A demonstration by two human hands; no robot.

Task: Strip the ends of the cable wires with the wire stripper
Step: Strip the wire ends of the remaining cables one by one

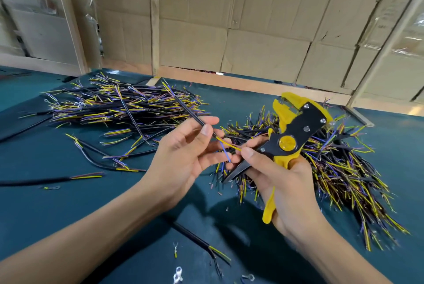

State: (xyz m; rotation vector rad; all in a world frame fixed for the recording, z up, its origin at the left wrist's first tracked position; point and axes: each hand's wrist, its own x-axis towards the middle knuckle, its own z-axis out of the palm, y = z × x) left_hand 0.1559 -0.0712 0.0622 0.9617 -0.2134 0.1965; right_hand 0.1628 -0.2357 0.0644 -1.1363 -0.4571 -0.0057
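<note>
Black cable (195, 116) held mid-frame, yellow wire (229, 144) and blue wire (226, 154) fanned at its end, pinched by left hand (183, 155). Right hand (282, 182) fingertips pinch the yellow wire, palm curled round wire stripper (296, 132) at 3 o'clock. Step judged: separating wires; next, feed one end into the stripper's open head.

The wire stripper (296, 132) in the right hand's grip was yellow with black side plates, silver rivets and a round yellow dial. The cable (190, 111) pinched in the left hand's grip had a black sheath, with yellow and blue-purple wires fanning out just past that grip. Both cable heaps mixed black, yellow and purple. The tabletop (68, 203) was dark teal.
</note>
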